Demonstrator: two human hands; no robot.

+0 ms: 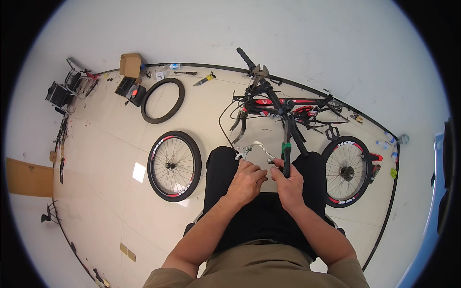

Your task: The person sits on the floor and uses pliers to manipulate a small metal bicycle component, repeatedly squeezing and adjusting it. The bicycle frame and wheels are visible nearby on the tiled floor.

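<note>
My left hand [247,182] is closed at the left end of a silver brake lever [258,144], its fingers curled in over my lap. A thin black cable [222,124] runs from the bicycle's front down to that lever. In my right hand [289,186] is a long tool with a green and black handle [286,156], held upright in the closed fingers. The right thumb and fingertips lie close to the lever's right end; whether they touch it is hard to tell. Just beyond is the red and black bicycle frame [269,102], with its black handlebar [282,108] turned lengthwise.
A spoked wheel [196,168] lies to the left, another wheel [326,165] to the right. A bare tyre [179,103] is farther off, near an open cardboard box [130,65]. A yellow tool [205,79] lies by the wall. Folded chairs [60,96] stand far left.
</note>
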